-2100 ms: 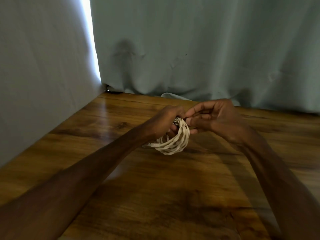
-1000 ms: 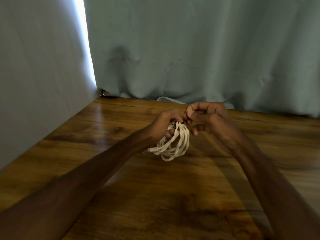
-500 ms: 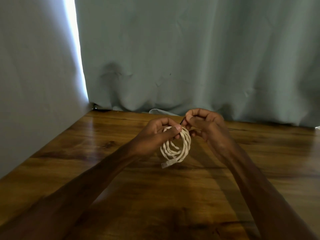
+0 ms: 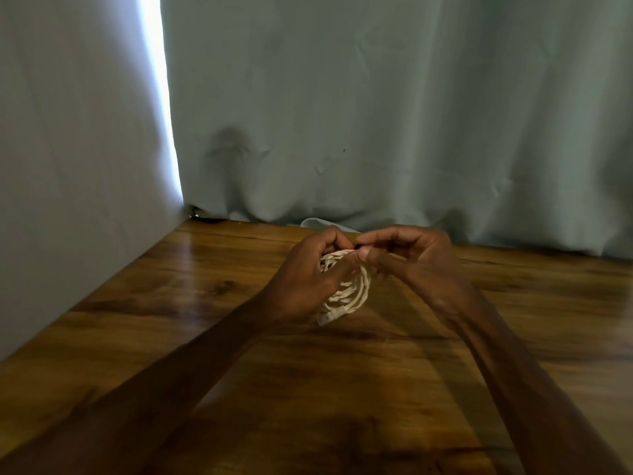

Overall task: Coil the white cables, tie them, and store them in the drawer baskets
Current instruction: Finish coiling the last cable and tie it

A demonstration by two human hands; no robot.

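A makeshift, curtained-off work corner: a glossy brown wood-grain tabletop enclosed by pale grey-green hanging fabric curtains, daylight showing through their gap.

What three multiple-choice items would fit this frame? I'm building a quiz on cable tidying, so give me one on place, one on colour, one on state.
1. Where is the coiled cable?
A. Lying alone on the table
B. Held between both hands above the table
C. Hanging from the curtain

2. What colour is the cable?
A. Off-white
B. Black
C. Red

3. What state is the cable in?
A. Stretched out straight
B. Cut in two
C. Wound into loops

Answers:
1 B: the left hand grips the coil and the right hand pinches at its top, over the wooden table.
2 A: the strands look pale cream.
3 C: several loops lie side by side, with a connector end sticking out below.
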